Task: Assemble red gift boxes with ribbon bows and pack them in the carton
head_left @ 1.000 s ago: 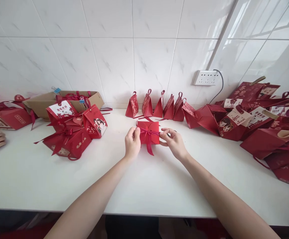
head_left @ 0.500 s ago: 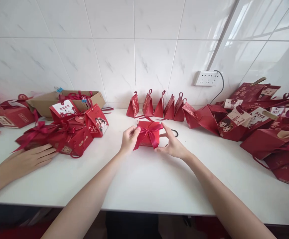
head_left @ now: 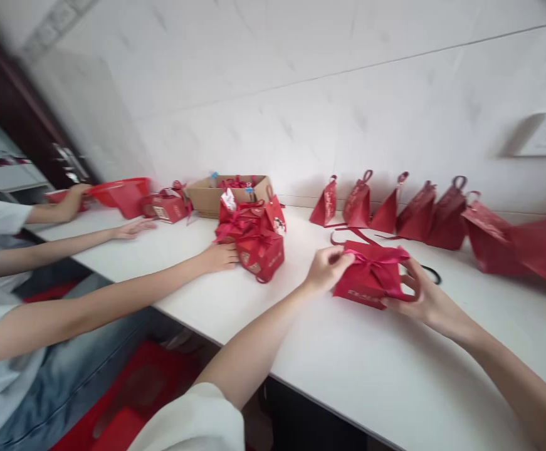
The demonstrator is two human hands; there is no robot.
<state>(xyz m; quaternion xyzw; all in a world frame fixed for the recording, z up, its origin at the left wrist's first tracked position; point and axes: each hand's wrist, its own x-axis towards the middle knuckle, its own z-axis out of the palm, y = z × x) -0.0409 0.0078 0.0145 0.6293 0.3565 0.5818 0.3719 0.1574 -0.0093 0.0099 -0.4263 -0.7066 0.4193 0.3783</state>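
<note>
A small red gift box [head_left: 361,283] lies on the white table between my hands. Across its top is a pink-red ribbon bow [head_left: 371,262]. At the box's left side, my left hand [head_left: 328,269] pinches the bow's left loop between thumb and fingers. My right hand [head_left: 425,291] is closed round the right side, its fingers at the back corner and its thumb near the front corner, beside the ribbon end. Loose dark red ribbon [head_left: 355,233] lies just behind the box. A black loop [head_left: 432,273] rests by my right hand, partly hidden.
Several upright red gift boxes [head_left: 358,203] line the tiled wall, more to the right. Left are a bunch of ribboned boxes [head_left: 259,250], touched by another person's hand [head_left: 219,257], and a cardboard box [head_left: 202,199] of red ribbon. Another hand [head_left: 134,229] lies farther left.
My view has swung left, bringing people beside me into sight and shifting the table's contents rightward in the picture. Both my hands keep their hold on the box and bow.
</note>
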